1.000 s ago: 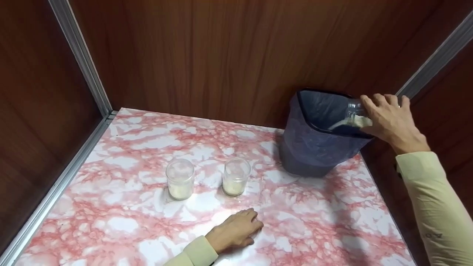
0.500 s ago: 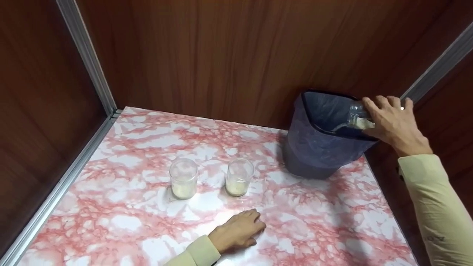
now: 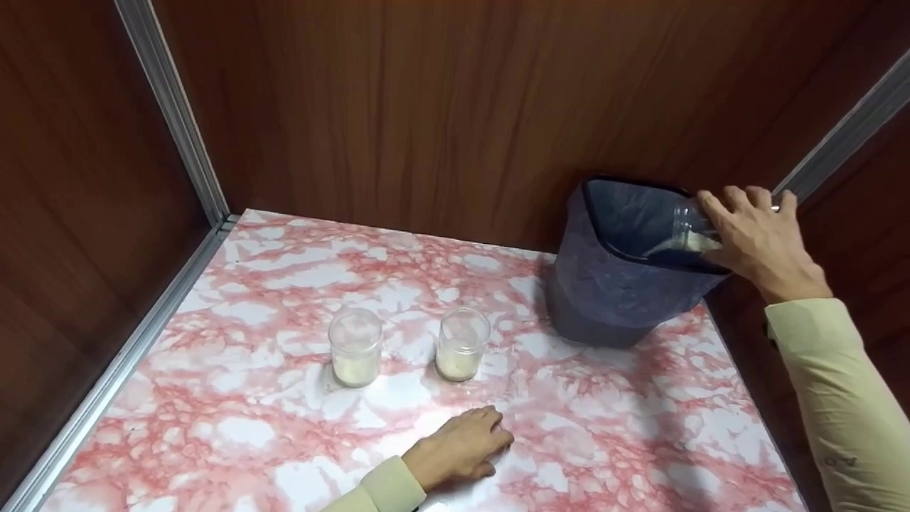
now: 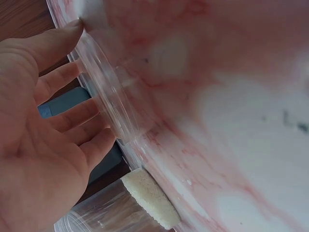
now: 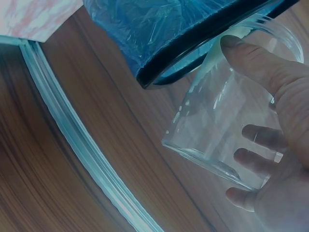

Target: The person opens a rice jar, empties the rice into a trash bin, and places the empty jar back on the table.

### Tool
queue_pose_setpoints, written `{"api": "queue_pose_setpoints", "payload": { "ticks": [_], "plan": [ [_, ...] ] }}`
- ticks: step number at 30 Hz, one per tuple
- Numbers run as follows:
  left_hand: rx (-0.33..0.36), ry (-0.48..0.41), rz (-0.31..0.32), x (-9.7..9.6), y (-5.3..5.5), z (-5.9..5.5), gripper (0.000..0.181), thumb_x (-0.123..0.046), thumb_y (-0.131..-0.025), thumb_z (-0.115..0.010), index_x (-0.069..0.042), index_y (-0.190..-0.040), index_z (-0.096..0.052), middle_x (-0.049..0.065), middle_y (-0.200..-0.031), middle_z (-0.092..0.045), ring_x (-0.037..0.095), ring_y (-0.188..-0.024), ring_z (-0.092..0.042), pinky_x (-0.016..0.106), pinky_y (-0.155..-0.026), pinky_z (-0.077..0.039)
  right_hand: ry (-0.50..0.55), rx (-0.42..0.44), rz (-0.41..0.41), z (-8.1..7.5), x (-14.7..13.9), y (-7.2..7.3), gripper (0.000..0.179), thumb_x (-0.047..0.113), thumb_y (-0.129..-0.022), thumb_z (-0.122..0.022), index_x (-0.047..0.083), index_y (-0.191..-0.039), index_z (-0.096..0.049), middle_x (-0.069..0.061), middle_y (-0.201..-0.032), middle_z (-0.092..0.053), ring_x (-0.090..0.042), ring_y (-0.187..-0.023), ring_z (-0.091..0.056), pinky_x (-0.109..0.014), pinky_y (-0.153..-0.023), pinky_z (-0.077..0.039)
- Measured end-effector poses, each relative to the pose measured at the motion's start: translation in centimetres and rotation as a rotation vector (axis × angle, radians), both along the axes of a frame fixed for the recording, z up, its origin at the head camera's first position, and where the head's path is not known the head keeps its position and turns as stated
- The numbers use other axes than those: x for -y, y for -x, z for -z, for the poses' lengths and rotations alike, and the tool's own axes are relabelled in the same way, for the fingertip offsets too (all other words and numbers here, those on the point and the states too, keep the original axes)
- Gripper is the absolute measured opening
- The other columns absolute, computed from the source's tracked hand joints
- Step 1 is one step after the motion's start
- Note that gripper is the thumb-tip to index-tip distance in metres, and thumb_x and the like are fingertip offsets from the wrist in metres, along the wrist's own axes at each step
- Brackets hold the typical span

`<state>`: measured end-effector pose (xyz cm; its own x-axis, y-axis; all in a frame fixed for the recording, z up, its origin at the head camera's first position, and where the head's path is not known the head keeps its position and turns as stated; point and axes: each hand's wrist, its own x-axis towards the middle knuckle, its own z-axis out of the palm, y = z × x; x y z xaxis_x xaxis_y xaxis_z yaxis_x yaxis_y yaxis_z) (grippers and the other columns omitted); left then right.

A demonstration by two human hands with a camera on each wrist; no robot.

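Observation:
My right hand [image 3: 757, 238] grips a clear plastic jar [image 5: 217, 111], tipped on its side with its mouth over the bin [image 3: 604, 299]. Pale grains like rice [image 3: 700, 242] gather near the jar's mouth, and a thin stream runs from it into the bin. Low over the table, my left hand [image 3: 462, 444] has relaxed, slightly bent fingers and holds nothing. A clear, curved, flat piece [image 4: 108, 87] lies by its fingers in the left wrist view; contact is unclear. Beyond that hand stand two clear jars, the left jar [image 3: 355, 348] and the right jar [image 3: 462, 345], each with pale grains at the bottom.
The bin has a bluish liner and a black rim [image 5: 188, 48]. It stands at the back right corner of the red-and-white marbled table [image 3: 284, 412]. Brown wood-look panels [image 3: 441, 121] with metal corner strips [image 3: 174, 114] enclose the back and sides.
Grains keep running from the tilted jar into the bin, and the stream's width varies. Both hands stay nearly in place; the whole head view has shifted slightly.

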<state>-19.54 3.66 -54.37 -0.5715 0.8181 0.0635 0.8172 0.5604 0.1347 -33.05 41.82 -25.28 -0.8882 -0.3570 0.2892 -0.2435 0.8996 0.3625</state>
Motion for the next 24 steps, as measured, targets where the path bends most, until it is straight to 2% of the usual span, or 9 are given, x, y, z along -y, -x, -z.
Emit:
{"api": "queue_pose_setpoints", "payload": {
  "ticks": [6, 12, 19, 24],
  "plan": [
    [-0.052, -0.015, 0.006, 0.11, 0.06, -0.15, 0.045, -0.043, -0.083, -0.075, -0.026, -0.122, -0.061, 0.004, -0.13, -0.058, 0.022, -0.128, -0.054, 0.034, -0.11, -0.043, -0.005, 0.005, 0.014, -0.11, 0.15, 0.06, 0.087, 0.023, -0.066, -0.084, 0.008, -0.139, -0.038, -0.033, -0.128, -0.045, -0.058, -0.116, -0.037, -0.079, -0.091, -0.024],
    [-0.039, -0.004, 0.013, 0.06, 0.03, -0.21, 0.045, -0.043, -0.083, -0.075, -0.026, -0.122, -0.06, 0.004, -0.13, -0.058, 0.022, -0.128, -0.053, 0.034, -0.111, -0.042, 0.003, 0.002, 0.016, 0.11, 0.11, 0.17, 0.086, 0.021, -0.066, -0.082, 0.008, -0.139, -0.039, -0.033, -0.126, -0.045, -0.057, -0.116, -0.037, -0.078, -0.09, -0.024],
    [-0.049, -0.01, 0.038, -0.07, -0.07, -0.21, 0.043, -0.041, -0.081, -0.077, -0.024, -0.118, -0.061, 0.001, -0.125, -0.06, 0.019, -0.121, -0.057, 0.032, -0.107, -0.045, -0.014, 0.008, 0.017, 0.45, 0.24, 0.23, 0.086, 0.022, -0.066, -0.085, 0.009, -0.138, -0.039, -0.033, -0.128, -0.045, -0.057, -0.117, -0.037, -0.079, -0.092, -0.025],
    [-0.043, 0.021, 0.037, -0.08, -0.17, -0.3, 0.044, -0.042, -0.082, -0.076, -0.025, -0.12, -0.06, 0.003, -0.13, -0.06, 0.022, -0.127, -0.055, 0.033, -0.108, -0.044, -0.013, 0.0, 0.004, 0.8, 0.19, 0.16, 0.087, 0.021, -0.065, -0.086, 0.01, -0.138, -0.04, -0.032, -0.128, -0.045, -0.057, -0.118, -0.037, -0.08, -0.092, -0.025]
  ]
}}
